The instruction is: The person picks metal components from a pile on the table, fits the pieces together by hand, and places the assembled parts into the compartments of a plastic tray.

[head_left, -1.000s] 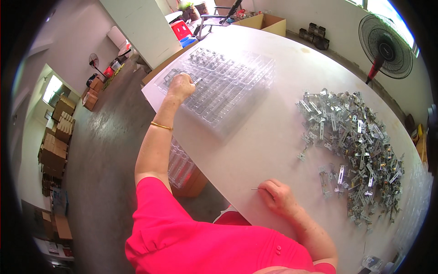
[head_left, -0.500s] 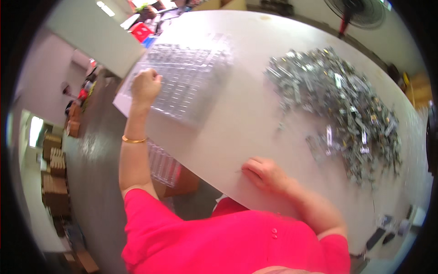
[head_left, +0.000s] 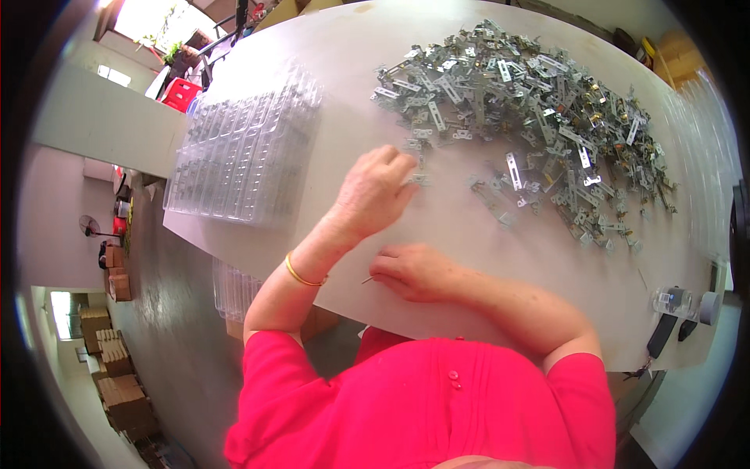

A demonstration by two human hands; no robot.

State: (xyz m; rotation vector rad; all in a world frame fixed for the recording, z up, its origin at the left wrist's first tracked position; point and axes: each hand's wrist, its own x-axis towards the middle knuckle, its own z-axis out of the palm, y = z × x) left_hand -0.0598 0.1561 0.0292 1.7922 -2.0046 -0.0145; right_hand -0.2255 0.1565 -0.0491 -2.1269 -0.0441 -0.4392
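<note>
My left hand (head_left: pixel 380 190), a gold bangle on its wrist, hovers over the table beside the near left edge of a heap of small metal parts (head_left: pixel 539 98). Its fingers are bent, with thumb and forefinger apart, close to a few loose silver pieces (head_left: pixel 419 178). Nothing shows between them. Resting on the table near the front edge, my right hand (head_left: pixel 414 272) is closed on a thin rod, whose tip (head_left: pixel 366 280) sticks out to the left; the rest is hidden by the fingers. Stacked clear plastic trays (head_left: pixel 246 148) with rows of compartments stand at the left.
Below the table's left edge are more clear trays (head_left: pixel 233 291) on a cardboard box. Clear plastic sheets (head_left: pixel 703 156) lie along the right edge. A clear bottle (head_left: pixel 676 301) and a black object (head_left: pixel 662 336) lie at the near right. Cartons (head_left: pixel 125 399) stand far left.
My left hand has moved right, from above the clear trays to the edge of the metal heap. The right hand stays near the table's front edge. The view has shifted.
</note>
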